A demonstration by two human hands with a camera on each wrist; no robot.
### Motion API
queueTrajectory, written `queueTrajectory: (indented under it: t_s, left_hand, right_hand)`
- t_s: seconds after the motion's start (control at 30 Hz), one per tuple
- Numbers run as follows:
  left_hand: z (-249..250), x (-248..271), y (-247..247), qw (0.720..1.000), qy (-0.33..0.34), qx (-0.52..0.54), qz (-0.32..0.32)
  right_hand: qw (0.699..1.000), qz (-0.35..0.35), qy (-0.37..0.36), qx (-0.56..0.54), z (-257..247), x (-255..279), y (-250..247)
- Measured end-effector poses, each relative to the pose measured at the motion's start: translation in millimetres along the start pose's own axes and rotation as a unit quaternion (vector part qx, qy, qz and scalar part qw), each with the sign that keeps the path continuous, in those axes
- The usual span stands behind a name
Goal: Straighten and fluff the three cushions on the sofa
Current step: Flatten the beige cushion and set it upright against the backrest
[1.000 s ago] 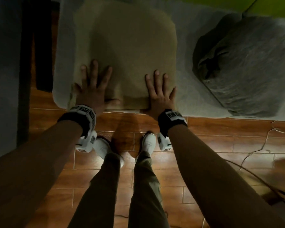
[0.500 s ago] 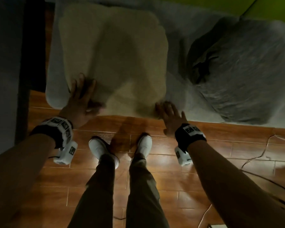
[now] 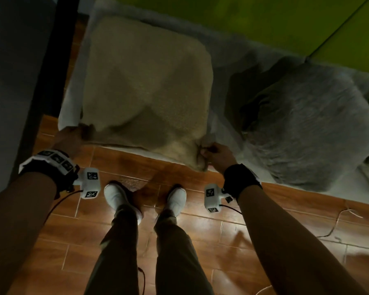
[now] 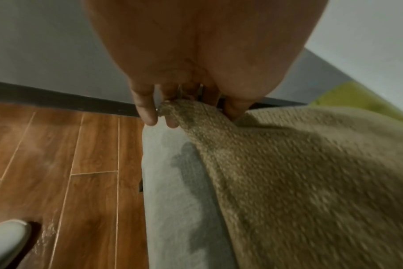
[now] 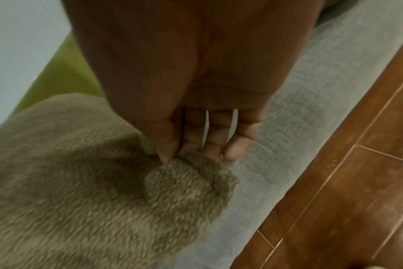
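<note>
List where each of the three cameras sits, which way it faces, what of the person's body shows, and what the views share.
Head: worn on the head, looking down at the beige fuzzy square cushion on the pale grey sofa seat; forearms, legs, white shoes, both hands show.
Left wrist: looks along the left hand, which pinches a cushion corner; a shoe toe shows.
Right wrist: looks along the right hand, which pinches the opposite near corner.
Shared: all three show the cushion, sofa and brown plank floor.
</note>
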State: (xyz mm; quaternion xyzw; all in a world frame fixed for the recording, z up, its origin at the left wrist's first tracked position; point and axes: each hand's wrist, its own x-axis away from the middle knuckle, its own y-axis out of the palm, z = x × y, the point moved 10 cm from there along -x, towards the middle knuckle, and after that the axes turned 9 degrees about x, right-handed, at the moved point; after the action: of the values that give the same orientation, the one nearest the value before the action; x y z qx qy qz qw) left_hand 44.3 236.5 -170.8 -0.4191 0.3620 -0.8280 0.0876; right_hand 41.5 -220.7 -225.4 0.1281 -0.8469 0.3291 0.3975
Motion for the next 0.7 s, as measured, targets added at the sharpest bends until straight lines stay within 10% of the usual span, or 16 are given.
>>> queueTrajectory:
  t_s: [0.37, 0.7]
  left_hand:
    - [8.3, 0.5, -56.2, 0.994, 0.044, 0.032, 0.09]
    - [204.8, -2.1, -41.7, 0.899, 0.396, -0.184, 0.014]
  right_hand:
    - [0.948, 0.067, -0.062, 0.306, -34.6, -0.8, -41.7]
    - [0.833, 0.146, -0.353, 0.399, -245.5, 6.0, -54.8]
